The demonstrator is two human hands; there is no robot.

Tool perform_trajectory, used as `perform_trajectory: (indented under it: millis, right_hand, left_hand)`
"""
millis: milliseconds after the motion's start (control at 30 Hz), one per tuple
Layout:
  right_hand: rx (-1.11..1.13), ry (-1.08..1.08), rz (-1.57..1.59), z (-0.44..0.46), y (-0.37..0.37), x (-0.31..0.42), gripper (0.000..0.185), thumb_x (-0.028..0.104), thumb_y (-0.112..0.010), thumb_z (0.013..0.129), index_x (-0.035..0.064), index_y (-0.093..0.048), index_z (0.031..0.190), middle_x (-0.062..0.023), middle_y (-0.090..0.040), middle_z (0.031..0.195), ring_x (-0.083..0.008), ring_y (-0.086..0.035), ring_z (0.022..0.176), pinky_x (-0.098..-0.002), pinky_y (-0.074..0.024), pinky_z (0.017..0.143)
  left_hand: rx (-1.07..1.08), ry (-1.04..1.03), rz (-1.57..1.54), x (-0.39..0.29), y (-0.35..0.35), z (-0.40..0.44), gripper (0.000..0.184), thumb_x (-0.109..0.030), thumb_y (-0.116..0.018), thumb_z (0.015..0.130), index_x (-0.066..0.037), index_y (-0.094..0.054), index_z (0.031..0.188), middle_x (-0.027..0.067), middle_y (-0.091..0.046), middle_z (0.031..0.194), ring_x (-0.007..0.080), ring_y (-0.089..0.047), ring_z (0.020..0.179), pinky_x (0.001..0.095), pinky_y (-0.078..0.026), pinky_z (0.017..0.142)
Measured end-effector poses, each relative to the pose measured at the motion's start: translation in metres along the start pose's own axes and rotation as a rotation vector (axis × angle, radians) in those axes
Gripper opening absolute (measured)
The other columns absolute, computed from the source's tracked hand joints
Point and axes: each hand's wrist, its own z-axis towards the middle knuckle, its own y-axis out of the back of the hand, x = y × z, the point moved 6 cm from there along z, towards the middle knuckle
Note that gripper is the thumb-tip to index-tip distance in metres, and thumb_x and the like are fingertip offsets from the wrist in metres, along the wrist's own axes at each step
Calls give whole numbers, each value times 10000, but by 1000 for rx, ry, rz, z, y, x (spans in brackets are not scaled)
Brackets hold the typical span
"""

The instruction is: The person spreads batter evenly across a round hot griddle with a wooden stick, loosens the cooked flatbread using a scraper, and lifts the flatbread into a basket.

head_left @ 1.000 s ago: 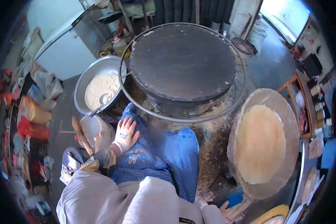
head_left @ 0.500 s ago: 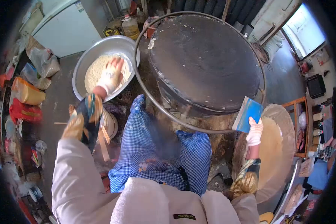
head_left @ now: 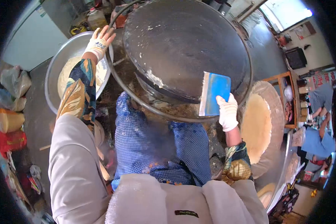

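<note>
My left hand (head_left: 99, 43), in a partly fingerless white glove, is held over the far right rim of a wide metal basin (head_left: 51, 80). Its fingers are spread and hold nothing. Pale flour or dough mix (head_left: 68, 71) lies in the basin, partly hidden by my forearm. In my gloved right hand (head_left: 227, 112) is a blue scraper (head_left: 217, 91) with a pale edge, held over the near right side of a round black griddle (head_left: 186, 48). White dough smears (head_left: 154, 79) cling to the griddle's near left edge, with small flecks elsewhere on it.
A metal ring (head_left: 153, 109) runs around the griddle. To the right, a thin round flatbread (head_left: 255, 128) rests on a round tray-like surface (head_left: 274, 123). Bags and a red packet (head_left: 13, 142) line the left side. People (head_left: 319, 140) are at the far right.
My left hand has risen from the flour in the basin to above its far rim, fingers now spread. My right hand has brought the scraper leftward over the griddle. White smears now show on the griddle's edge.
</note>
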Motion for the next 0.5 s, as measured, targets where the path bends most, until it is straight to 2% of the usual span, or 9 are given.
perform_trajectory:
  millis: [67, 100, 133, 200, 267, 333, 367, 433, 500]
  right_hand:
    - [17, -33, 4, -2, -7, -1, 142, 116, -672, 851, 32, -597, 936, -88, -637, 749, -212, -583, 644, -332, -464, 617]
    - [21, -40, 36, -2, -11, -2, 139, 114, -670, 849, 34, -599, 938, -90, -642, 759, -216, -588, 653, -335, -466, 625]
    - [24, -45, 69, -2, -13, -5, 136, 112, -668, 848, 36, -602, 939, -91, -647, 770, -220, -593, 662, -339, -469, 632]
    - [-6, -109, 99, -4, -20, -9, 205, 156, -670, 840, 25, -599, 980, -136, -656, 826, -249, -610, 708, -358, -485, 689]
    - [-14, -143, -45, -1, -23, -9, 258, 195, -667, 827, 15, -596, 998, -168, -662, 864, -292, -635, 766, -387, -494, 737]
    - [-65, -146, -83, 4, -25, -7, 282, 205, -665, 814, 10, -597, 1006, -182, -665, 876, -325, -642, 798, -409, -495, 764]
    - [-89, -153, -99, 6, -26, -8, 294, 210, -664, 807, 8, -598, 1010, -189, -667, 882, -341, -646, 814, -420, -495, 778]
    - [-89, -204, -80, 26, -35, -17, 307, 206, -655, 792, 6, -604, 1019, -209, -666, 921, -363, -647, 860, -430, -496, 795]
    - [-55, -239, -143, 46, -43, -12, 315, 224, -658, 790, 13, -610, 1020, -218, -668, 977, -350, -650, 926, -430, -492, 828]
  left_hand:
    - [8, -183, 29, -24, -4, 1, 530, -158, -589, 788, -128, -535, 1315, 61, -382, 1479, 267, -147, 1459, 477, -112, 1179]
    - [158, -278, 214, -40, -15, -5, 387, -265, -619, 772, -135, -681, 1131, 72, -501, 1383, 264, -190, 1444, 479, -97, 1183]
    - [323, -282, 244, -53, -27, -12, 308, -335, -638, 749, -161, -741, 982, 69, -640, 1195, 255, -384, 1346, 469, -111, 1174]
    - [468, -457, 248, -84, -14, -31, 258, -354, -651, 727, -171, -755, 877, 46, -712, 986, 235, -598, 1106, 431, -288, 1097]
    - [535, -400, 59, -117, 42, -59, 214, -320, -640, 749, -172, -758, 851, 19, -723, 846, 203, -676, 896, 390, -441, 906]
    - [485, -254, -34, -164, 53, -82, 168, -278, -627, 782, -174, -755, 813, 13, -720, 798, 191, -693, 820, 354, -459, 724]
    - [498, -321, -250, -187, 105, -96, 146, -247, -625, 792, -176, -752, 799, 12, -723, 788, 189, -697, 772, 388, -463, 684]
    - [362, -166, -381, -259, 119, -109, 145, -240, -619, 795, -190, -754, 775, 31, -722, 772, 198, -701, 784, 428, -461, 696]
    - [490, -209, -409, -292, 143, -103, 169, -256, -620, 809, -176, -757, 866, 55, -730, 851, 242, -697, 843, 468, -469, 752]
